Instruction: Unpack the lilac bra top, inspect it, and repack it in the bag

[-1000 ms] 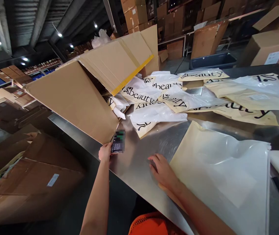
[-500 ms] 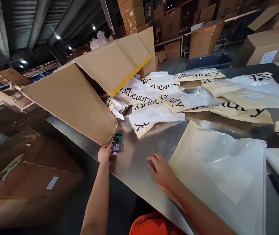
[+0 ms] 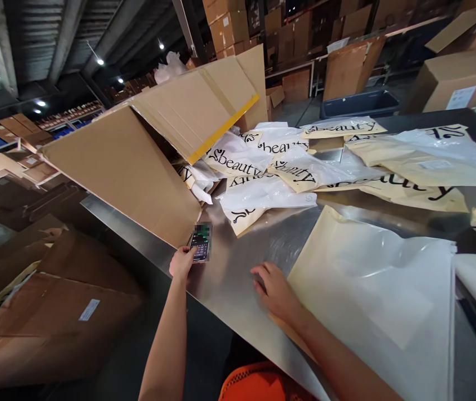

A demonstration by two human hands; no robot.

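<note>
My left hand (image 3: 182,262) grips a phone (image 3: 200,246) by its lower end, holding it over the near edge of the metal table (image 3: 238,262), right beside the corner of a big tipped cardboard box (image 3: 129,167). My right hand (image 3: 275,289) rests flat on the metal with its fingers spread, touching the left edge of a large cream plastic bag (image 3: 371,295). Nothing is in that hand.
Several white and cream bags printed "beauty" (image 3: 263,167) spill from the tipped box across the table's far side. Flattened cartons (image 3: 54,301) lie on the floor at left. A dark bin (image 3: 358,103) and stacked boxes (image 3: 229,25) stand behind. An orange garment (image 3: 258,384) shows below.
The phone in my left hand has tilted and shifted slightly up and right. My right hand has stayed in place.
</note>
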